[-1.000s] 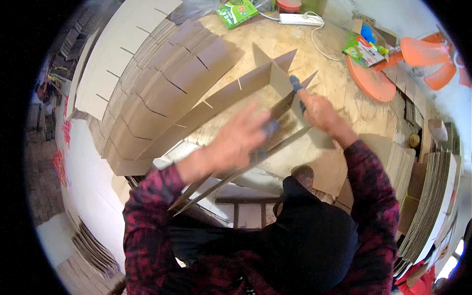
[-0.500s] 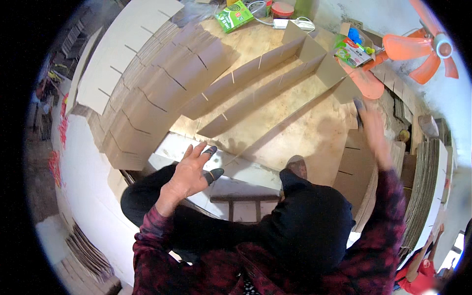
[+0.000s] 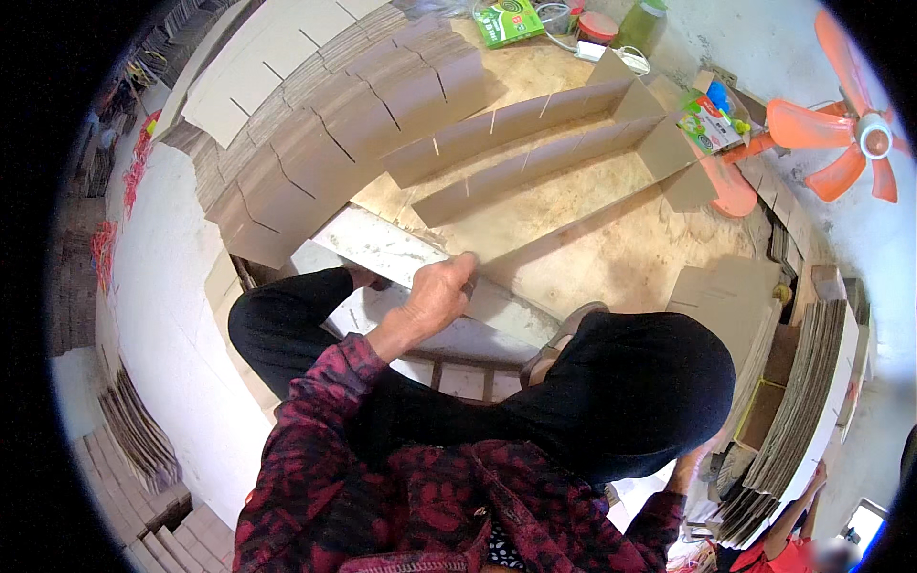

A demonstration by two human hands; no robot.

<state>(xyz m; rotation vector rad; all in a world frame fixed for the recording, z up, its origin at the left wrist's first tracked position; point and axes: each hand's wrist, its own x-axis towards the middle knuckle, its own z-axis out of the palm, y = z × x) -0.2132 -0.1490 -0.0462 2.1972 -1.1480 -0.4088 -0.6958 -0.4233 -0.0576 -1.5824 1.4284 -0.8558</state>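
Observation:
Three long cardboard strips stand on edge across the wooden board, among them a far strip (image 3: 516,116) and a middle strip (image 3: 540,170), both with narrow slots. At their right ends are short upright cardboard panels (image 3: 666,145). My left hand (image 3: 437,298) is closed at the near end of the nearest cardboard strip (image 3: 583,225), its fingertips mostly out of sight behind the thumb side. Low on the right, my right hand (image 3: 702,460) is down beside my knee and stacked cardboard. Its fingers are largely hidden, so what it touches does not show.
Slotted cardboard sheets (image 3: 325,124) are fanned out at the left. More cardboard stacks (image 3: 798,392) stand at the right. An orange fan (image 3: 871,137), a green box (image 3: 509,21) and a red-lidded jar (image 3: 597,29) sit beyond the board. Another person's red sleeve (image 3: 778,556) shows lower right.
My left hand has moved right and gone from spread fingers to closed at the nearest strip's end. My right hand has left the strips' far end and dropped beside my right knee.

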